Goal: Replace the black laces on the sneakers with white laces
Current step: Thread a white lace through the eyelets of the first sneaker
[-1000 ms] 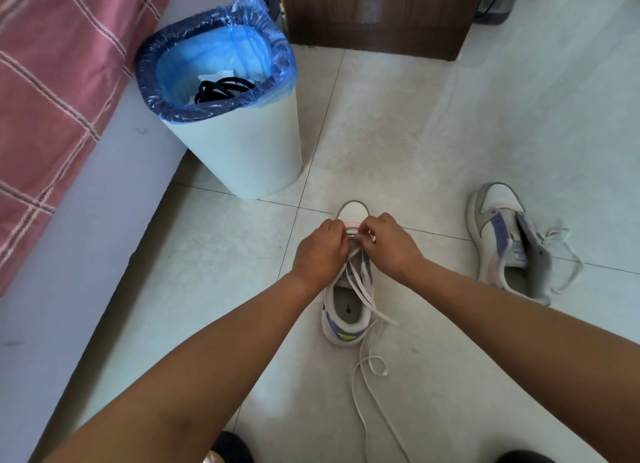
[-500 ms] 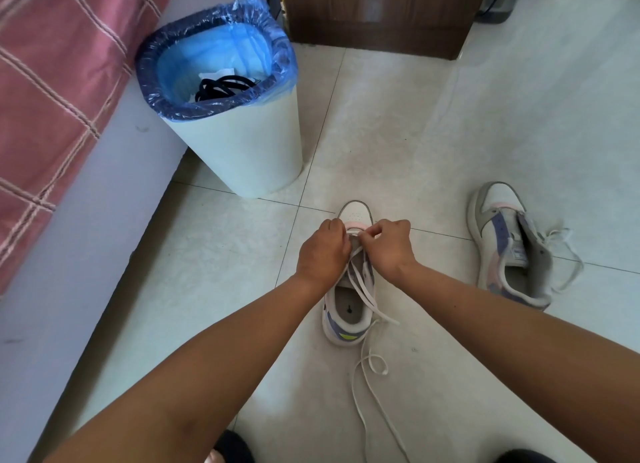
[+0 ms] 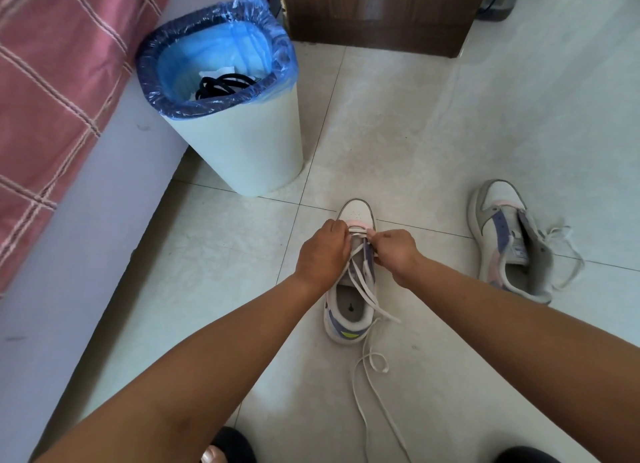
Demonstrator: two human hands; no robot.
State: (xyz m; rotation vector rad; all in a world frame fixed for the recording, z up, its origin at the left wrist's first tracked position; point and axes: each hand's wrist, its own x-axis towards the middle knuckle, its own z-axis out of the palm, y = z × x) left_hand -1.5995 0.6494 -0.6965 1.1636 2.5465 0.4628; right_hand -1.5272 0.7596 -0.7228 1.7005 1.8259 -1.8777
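Slightly apart now, both hands are moved: the white lace (image 3: 362,282) is pinched by the left hand (image 3: 323,253) and right hand (image 3: 394,251) at the sneaker (image 3: 349,310). Next eyelets should be threaded.

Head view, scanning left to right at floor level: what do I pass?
Checked bedcover → bin holding black laces → left hand → right hand, both on the sneaker being laced → second sneaker.
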